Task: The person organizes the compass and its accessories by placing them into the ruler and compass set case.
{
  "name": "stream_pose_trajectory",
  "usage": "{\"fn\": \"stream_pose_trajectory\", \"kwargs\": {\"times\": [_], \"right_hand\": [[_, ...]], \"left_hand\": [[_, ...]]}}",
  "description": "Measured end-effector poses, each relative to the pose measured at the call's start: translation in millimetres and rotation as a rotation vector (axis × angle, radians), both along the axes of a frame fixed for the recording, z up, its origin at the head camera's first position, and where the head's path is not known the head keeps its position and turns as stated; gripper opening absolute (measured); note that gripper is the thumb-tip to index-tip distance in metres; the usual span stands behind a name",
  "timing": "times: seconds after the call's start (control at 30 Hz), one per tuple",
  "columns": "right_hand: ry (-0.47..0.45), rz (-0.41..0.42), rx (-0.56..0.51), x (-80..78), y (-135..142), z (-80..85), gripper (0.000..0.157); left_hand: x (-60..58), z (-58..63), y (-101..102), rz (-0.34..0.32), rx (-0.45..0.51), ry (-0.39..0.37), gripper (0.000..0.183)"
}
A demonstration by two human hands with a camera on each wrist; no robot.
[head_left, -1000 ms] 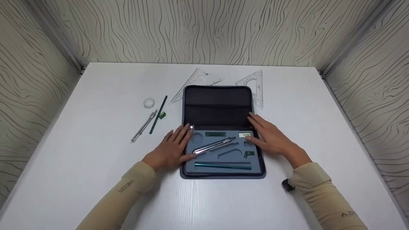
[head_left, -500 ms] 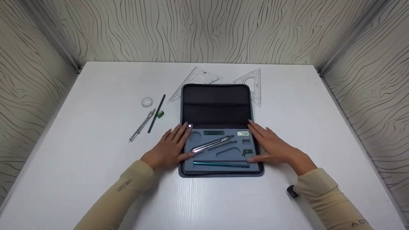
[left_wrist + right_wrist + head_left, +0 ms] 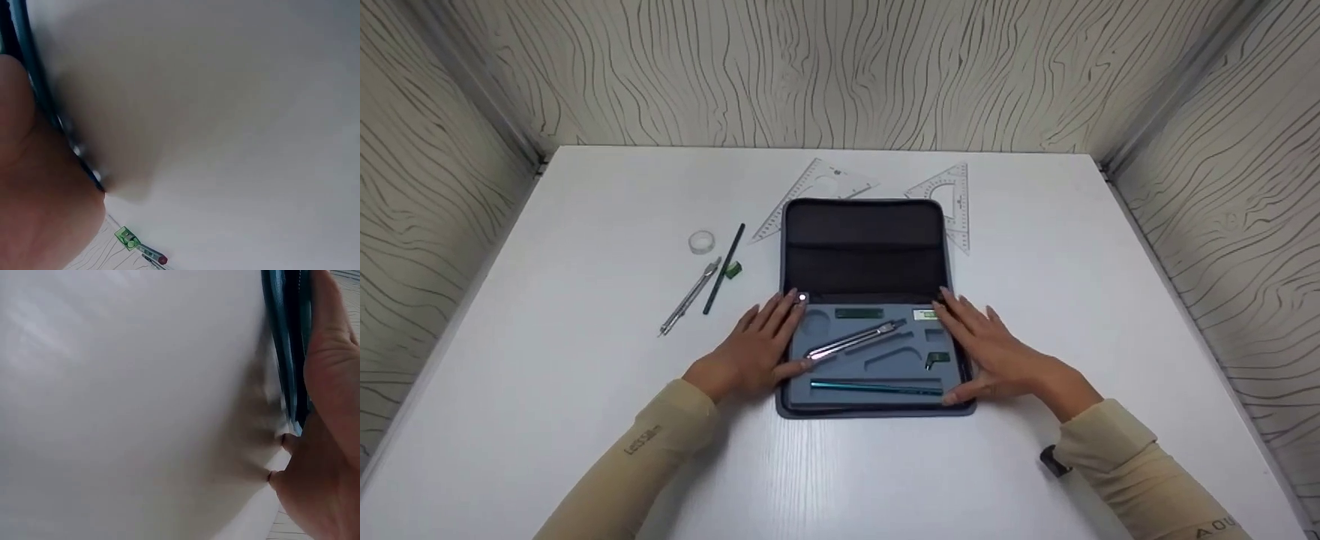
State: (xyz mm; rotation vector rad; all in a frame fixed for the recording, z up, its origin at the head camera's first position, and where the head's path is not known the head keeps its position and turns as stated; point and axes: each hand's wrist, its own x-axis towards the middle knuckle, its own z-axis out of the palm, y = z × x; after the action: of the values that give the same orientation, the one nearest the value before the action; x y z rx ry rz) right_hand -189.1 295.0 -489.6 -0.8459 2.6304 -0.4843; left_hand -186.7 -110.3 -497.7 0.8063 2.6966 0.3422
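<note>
Touching both sides of the open case (image 3: 862, 270) on the white table (image 3: 547, 322) with left hand (image 3: 750, 349) and right hand (image 3: 997, 356), with thumbs spread from fairly straight fingers. Resting lower now with the right thumb, beside the teal pencil (image 3: 876, 388); seemingly just steadying.

this looks like a small booth-like cubicle, in what building cannot be told, given the white table (image 3: 1035, 225) beneath the left hand (image 3: 750, 351) and right hand (image 3: 997, 364), the wood-grain-patterned back panel (image 3: 840, 75) beyond them, and matching side panels (image 3: 420, 210) off to either side.
</note>
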Motion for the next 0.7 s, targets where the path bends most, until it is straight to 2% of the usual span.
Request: {"fn": "stream_pose_trajectory", "kwargs": {"times": [0.2,0.37,0.5,0.6,0.7], "right_hand": [[0.015,-0.037,0.032,1.2,1.6,-0.4,0.142],[0.027,-0.057,0.047,-1.6,2.6,-3.4,0.138],[0.029,-0.052,0.067,-1.2,0.6,-5.0,0.137],[0.025,-0.037,0.066,-1.8,0.8,-4.4,0.136],[0.019,-0.027,0.07,-2.9,1.8,-2.9,0.134]], "left_hand": [[-0.3,8.9,3.6,-0.019,0.019,0.001,0.092],[0.4,10.4,1.6,-0.002,0.003,0.019,0.092],[0.3,14.3,-1.0,0.021,0.025,0.002,0.092],[-2.2,18.9,-5.2,0.059,0.063,0.009,0.091],[-9.1,23.8,-13.7,0.126,0.09,0.084,0.084]]}}
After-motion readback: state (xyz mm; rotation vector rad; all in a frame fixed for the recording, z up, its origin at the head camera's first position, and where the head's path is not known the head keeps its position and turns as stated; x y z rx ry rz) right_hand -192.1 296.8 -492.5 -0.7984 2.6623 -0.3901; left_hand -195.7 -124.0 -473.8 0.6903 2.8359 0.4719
